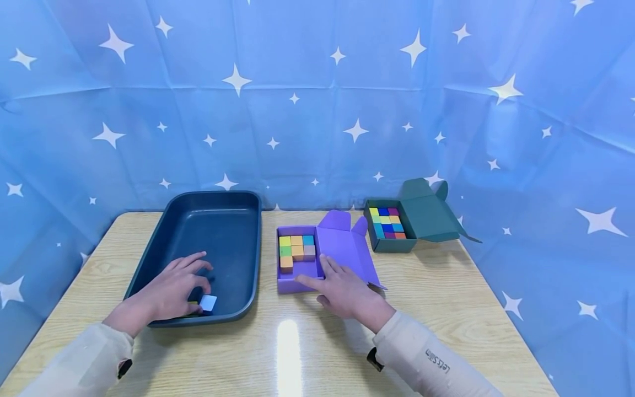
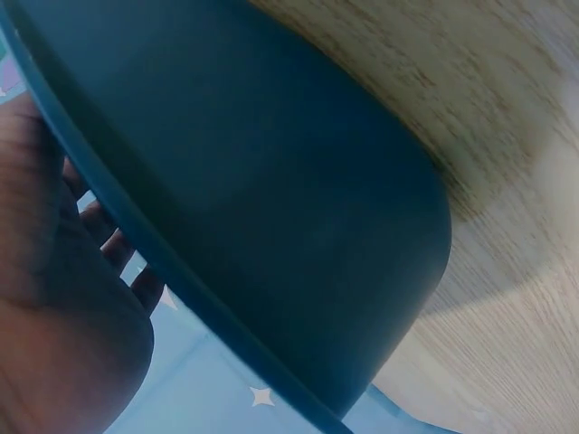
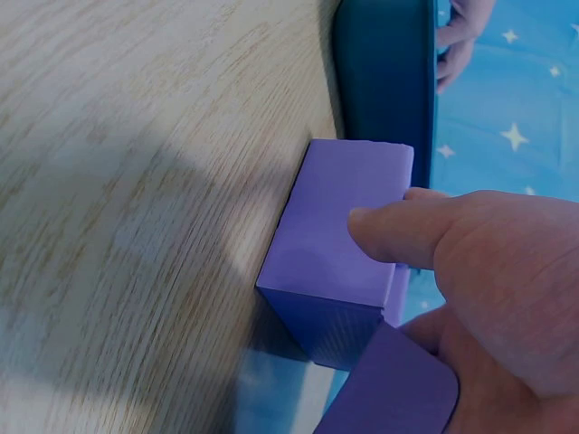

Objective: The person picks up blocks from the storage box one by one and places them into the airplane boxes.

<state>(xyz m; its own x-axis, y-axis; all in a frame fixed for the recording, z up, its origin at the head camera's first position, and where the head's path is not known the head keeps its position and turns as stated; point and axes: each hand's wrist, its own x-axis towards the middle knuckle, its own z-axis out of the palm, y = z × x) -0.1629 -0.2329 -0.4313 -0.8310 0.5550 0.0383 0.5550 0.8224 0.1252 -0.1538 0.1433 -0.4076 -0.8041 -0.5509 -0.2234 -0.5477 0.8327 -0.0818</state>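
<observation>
Inside the dark blue tray, my left hand is low at the near end. Its thumb and index finger pinch a white cube, while the other fingers spread above the tray floor. A yellow-green piece shows partly beneath the thumb. My right hand holds the near wall of the purple box; in the right wrist view the thumb presses the outer face and another finger reaches over the edge. Several coloured cubes fill the back and left of that box.
Further back on the right stands a dark green box packed with coloured cubes, its lid folded open to the right. The purple lid also lies open rightward. Everything stands on a wooden table before a starry blue curtain.
</observation>
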